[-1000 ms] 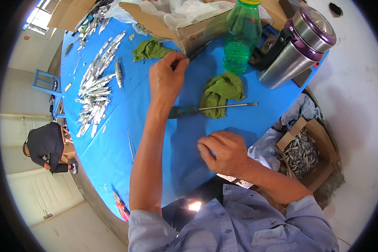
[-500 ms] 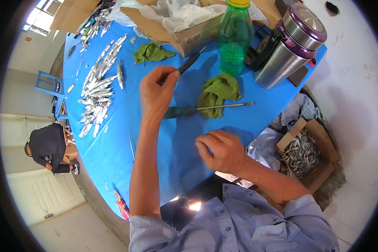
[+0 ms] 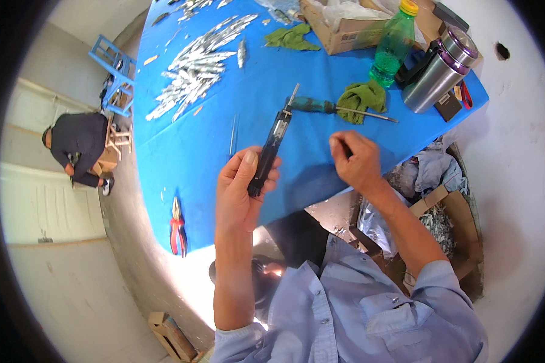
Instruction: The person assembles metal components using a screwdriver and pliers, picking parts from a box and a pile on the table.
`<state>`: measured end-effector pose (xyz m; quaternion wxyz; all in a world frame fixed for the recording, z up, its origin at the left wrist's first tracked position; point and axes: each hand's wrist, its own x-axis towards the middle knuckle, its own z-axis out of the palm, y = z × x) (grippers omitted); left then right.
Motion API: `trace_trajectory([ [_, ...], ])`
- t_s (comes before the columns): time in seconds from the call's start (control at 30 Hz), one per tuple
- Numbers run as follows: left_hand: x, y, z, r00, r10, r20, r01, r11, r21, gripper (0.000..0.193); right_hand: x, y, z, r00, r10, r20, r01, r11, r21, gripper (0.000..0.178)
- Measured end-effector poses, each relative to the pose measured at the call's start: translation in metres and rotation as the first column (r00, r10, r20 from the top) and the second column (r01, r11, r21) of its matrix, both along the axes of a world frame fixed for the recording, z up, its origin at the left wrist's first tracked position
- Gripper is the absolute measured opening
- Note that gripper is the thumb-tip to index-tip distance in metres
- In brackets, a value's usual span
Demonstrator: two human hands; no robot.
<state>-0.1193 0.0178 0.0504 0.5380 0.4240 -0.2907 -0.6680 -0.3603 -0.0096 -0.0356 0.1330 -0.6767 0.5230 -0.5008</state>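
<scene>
My left hand [image 3: 239,190] grips a slim black handle-like piece [image 3: 274,144] with silver metal set in it and a thin metal tip pointing up and away. My fingers wrap its lower end above the blue-covered table [image 3: 163,163]. To the right, my right hand [image 3: 358,160] is closed with curled fingers near the table's front edge; whatever may be inside is hidden. Beyond the black piece lies a screwdriver [image 3: 312,104] with a teal handle, its shaft across a crumpled green cloth [image 3: 363,97]. A thin metal rod [image 3: 232,136] rests left of centre.
Silver metal pieces [image 3: 203,63] lie heaped at the far left. Red-handled pliers [image 3: 177,230] rest by the left edge. At the back stand a carton [image 3: 348,36], green bottle [image 3: 393,51] and steel mug [image 3: 436,75]. A scrap box [image 3: 460,224] sits below right. Another person [image 3: 79,142] bends over at left.
My left hand has drawn the black piece nearer and turned it more upright. My right hand stays closed, now a little farther right and up in view. The view has shifted.
</scene>
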Motion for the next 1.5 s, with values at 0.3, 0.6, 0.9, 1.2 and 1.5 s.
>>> trace_trajectory([
  [0.3,0.032,0.101,-0.018,0.971,0.186,-0.148,-0.186,0.982,0.014,0.031,0.054,0.061,0.067,0.945,0.183,0.271,-0.222,0.968,0.119,0.013],
  [0.6,0.035,0.150,-0.029,0.955,0.227,-0.190,-0.226,0.974,0.025,0.032,0.121,0.113,0.080,0.838,0.353,0.415,-0.431,0.896,0.108,0.028],
  [0.9,0.037,0.165,-0.034,0.942,0.241,-0.235,-0.252,0.968,-0.017,0.033,0.134,0.124,0.080,0.772,0.366,0.519,-0.482,0.870,0.103,0.030],
  [1.2,0.037,0.170,-0.039,0.942,0.262,-0.208,-0.267,0.964,0.005,0.030,0.137,0.123,0.070,0.727,0.364,0.583,-0.522,0.844,0.124,0.028],
  [1.5,0.035,0.177,-0.047,0.939,0.275,-0.206,-0.281,0.960,-0.002,0.025,0.136,0.115,0.052,0.638,0.470,0.610,-0.617,0.786,0.041,0.021],
])
